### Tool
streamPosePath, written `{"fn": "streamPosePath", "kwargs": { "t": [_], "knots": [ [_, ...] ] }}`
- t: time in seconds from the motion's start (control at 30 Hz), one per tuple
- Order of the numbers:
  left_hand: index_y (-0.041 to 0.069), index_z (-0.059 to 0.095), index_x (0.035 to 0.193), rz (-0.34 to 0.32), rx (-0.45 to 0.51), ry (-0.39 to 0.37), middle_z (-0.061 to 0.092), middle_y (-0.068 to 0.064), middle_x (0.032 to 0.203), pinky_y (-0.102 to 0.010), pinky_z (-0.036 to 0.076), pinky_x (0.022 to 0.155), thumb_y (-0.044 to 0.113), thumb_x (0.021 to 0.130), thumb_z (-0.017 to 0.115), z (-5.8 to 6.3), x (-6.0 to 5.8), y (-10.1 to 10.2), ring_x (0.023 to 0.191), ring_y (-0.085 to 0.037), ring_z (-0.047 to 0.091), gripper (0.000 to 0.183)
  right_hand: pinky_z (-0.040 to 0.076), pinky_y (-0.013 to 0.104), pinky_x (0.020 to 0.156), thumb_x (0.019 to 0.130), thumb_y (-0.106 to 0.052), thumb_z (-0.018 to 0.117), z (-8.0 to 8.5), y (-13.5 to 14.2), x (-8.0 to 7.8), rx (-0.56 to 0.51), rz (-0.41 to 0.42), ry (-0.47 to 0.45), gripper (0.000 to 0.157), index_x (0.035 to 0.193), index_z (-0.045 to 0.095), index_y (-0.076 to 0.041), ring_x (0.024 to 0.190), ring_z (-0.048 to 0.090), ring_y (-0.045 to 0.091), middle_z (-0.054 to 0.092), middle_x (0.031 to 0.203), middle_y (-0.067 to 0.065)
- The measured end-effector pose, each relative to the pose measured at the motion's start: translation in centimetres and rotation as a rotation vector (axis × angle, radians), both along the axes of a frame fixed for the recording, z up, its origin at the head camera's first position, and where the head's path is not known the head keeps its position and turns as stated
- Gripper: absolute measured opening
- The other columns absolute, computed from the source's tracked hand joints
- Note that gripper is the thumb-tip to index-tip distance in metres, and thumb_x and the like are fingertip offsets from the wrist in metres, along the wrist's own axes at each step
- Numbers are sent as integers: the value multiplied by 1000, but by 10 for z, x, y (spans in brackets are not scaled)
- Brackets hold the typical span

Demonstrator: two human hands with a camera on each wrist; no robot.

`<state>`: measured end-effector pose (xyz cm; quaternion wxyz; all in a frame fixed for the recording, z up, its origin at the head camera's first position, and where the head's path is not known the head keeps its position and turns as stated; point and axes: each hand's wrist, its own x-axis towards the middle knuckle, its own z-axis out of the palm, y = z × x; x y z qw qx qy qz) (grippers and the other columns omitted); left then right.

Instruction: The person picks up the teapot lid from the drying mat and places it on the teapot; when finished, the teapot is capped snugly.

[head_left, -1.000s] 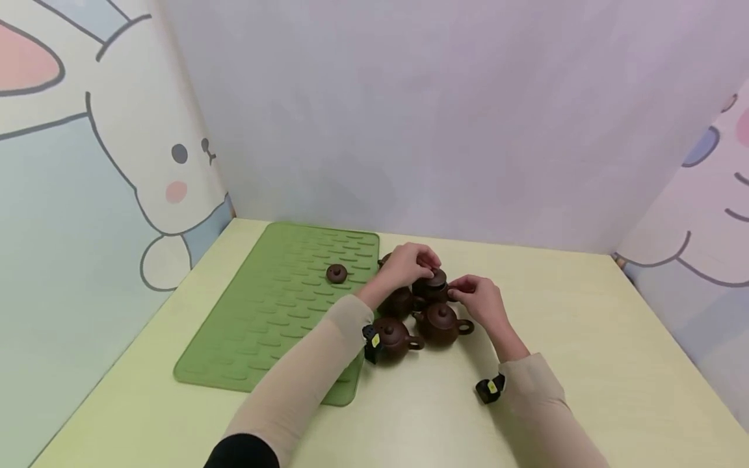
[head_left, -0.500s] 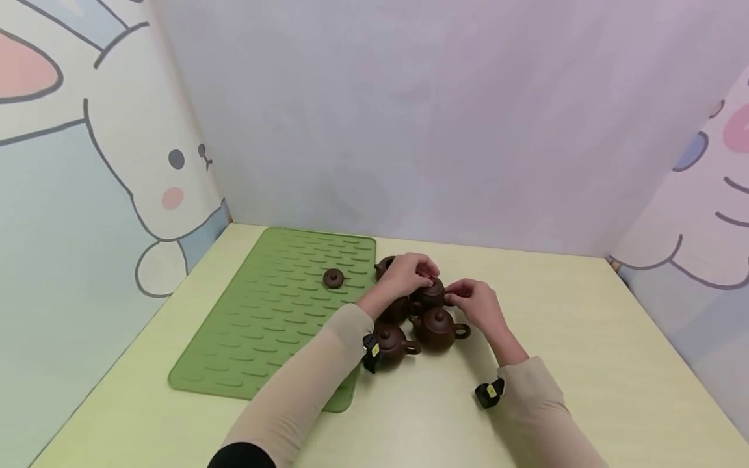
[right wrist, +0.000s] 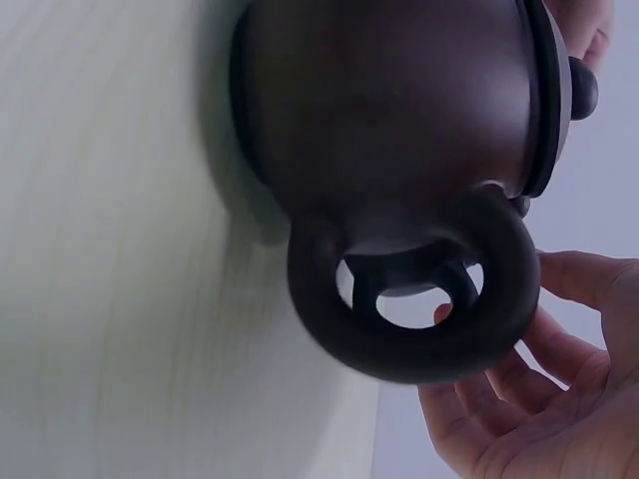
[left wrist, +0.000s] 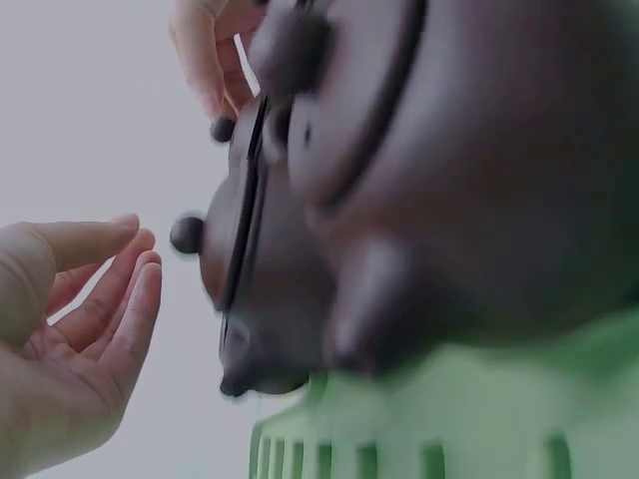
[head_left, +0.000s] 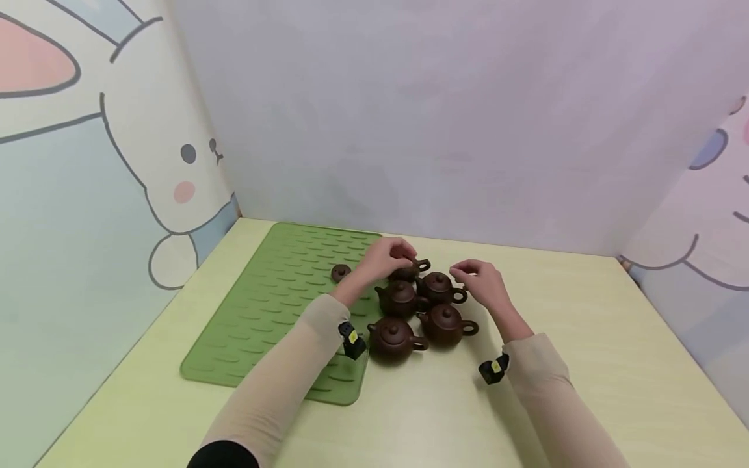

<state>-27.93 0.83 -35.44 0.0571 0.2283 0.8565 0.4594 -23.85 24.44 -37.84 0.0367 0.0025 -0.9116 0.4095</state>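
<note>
Several dark brown teapots stand grouped at the table's middle. Four are seen lidded: the back-right teapot [head_left: 437, 287], the middle-left teapot [head_left: 399, 299], the front-right teapot [head_left: 445, 326] and the front-left teapot [head_left: 391, 339]. Behind them, the rear teapot [head_left: 421, 265] is mostly hidden by my left hand [head_left: 383, 260], which hovers with bent, relaxed fingers. In the left wrist view, nothing sits between its thumb and fingers. My right hand [head_left: 482, 286] is loosely curved just behind the back-right teapot's handle. A loose lid [head_left: 341, 272] lies left of my left hand.
The green ridged mat [head_left: 275, 312] carries the loose lid and reaches the teapots' left side. A pale yellow table [head_left: 585, 338] extends to the right and front. A plain wall [head_left: 421, 117] closes the back, with cartoon-printed panels [head_left: 70, 195] at both sides.
My left hand has let go of the back-right teapot's lid, now seated, and moved left over the rear teapot. My right hand has drawn slightly away from the back-right teapot.
</note>
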Motion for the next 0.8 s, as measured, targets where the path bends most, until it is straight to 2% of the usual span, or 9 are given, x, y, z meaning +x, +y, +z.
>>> {"fn": "streamPosePath", "kwargs": {
  "t": [0.13,0.33,0.57,0.8],
  "knots": [
    [6,70,114,37,23,-21,71,-11,115,-37,56,92,9,95,66,-3,-2,-17,107,-26,66,19,58,43,93,101,-24,57,0,-4,-8,-76,19,-42,35,122,66,4,110,67,37,67,122,25],
    [4,69,115,96,49,-33,71,-13,116,-38,55,93,9,94,67,-11,-8,-42,108,-26,66,21,55,44,99,103,-24,54,-3,-11,-16,-170,56,-96,39,129,62,4,112,65,32,62,129,26],
    [1,68,117,169,46,-20,70,-16,118,-42,55,94,10,96,66,-19,-8,-69,110,-30,65,23,50,43,101,104,-31,53,-8,-14,-26,-166,87,-127,44,136,59,-2,124,58,35,58,139,22],
    [-1,68,117,248,55,-53,70,-17,117,-42,55,95,10,96,66,-32,-9,-89,108,-30,66,24,41,49,112,103,-29,54,-13,-18,-28,-163,106,-121,43,136,59,-3,133,51,34,56,143,20]
  ]
}}
